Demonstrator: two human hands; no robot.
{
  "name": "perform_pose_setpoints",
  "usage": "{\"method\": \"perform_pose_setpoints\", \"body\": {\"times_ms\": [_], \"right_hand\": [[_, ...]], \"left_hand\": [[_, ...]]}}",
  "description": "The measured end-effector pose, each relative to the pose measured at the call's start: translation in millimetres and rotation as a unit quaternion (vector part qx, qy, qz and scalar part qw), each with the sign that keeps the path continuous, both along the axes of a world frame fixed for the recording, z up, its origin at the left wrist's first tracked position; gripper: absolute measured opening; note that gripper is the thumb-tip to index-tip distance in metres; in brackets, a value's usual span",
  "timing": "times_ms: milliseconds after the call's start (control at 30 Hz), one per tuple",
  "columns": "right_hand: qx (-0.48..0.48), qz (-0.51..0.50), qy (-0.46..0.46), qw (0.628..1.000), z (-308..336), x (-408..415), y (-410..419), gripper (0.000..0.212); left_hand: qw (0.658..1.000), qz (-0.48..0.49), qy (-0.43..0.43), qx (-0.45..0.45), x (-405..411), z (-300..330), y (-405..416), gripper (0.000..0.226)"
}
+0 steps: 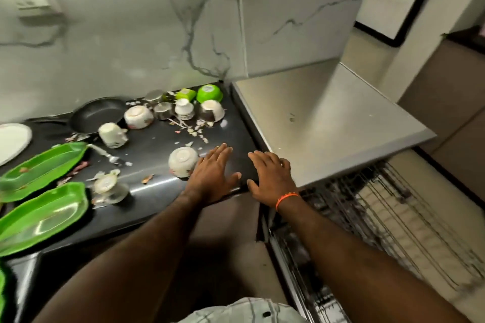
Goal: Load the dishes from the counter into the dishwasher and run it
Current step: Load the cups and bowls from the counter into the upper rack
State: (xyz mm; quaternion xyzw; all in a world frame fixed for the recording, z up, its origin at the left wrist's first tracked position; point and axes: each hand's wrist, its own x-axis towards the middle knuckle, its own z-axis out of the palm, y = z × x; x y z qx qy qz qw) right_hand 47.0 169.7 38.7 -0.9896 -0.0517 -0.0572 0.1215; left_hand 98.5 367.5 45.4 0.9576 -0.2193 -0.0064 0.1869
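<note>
Green trays, a black counter (grey-veined white wall behind), an orange wristband.

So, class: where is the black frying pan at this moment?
In the head view, the black frying pan sits on the dark counter at the back left, against the wall, beside an upturned white bowl.

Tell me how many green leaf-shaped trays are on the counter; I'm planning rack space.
2 fully seen: one tray at the counter's left, the other nearer its front edge. A green sliver at the frame's lower left may be a third.
</note>
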Motion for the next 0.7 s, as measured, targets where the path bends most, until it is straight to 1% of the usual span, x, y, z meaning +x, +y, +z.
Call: {"method": "perform_pose_setpoints", "body": {"times_ms": [133,367,467,600,700], "right_hand": [[-0.017,0.056,-0.015,0.998,7.7,34.3,60.4,0.076],[-0.014,0.154,-0.034,0.987,15.8,79.5,174.9,0.068],[-0.011,0.192,-0.020,0.981,12.9,91.7,223.1,0.072],[-0.012,0.227,0.002,0.974,6.7,101.8,274.1,0.073],[-0.016,0.241,0.035,0.970,-0.2,105.8,301.2,0.074]], "left_hand": [[0.998,0.061,-0.020,0.017,8.4,6.8,67.9,0.081],[0.984,0.168,-0.003,0.056,13.8,9.7,189.0,0.083],[0.979,0.198,-0.003,0.055,11.3,10.3,234.9,0.086],[0.977,0.208,0.005,0.055,3.6,8.5,283.5,0.091],[0.972,0.218,0.032,0.080,0.0,4.6,307.4,0.090]]}}
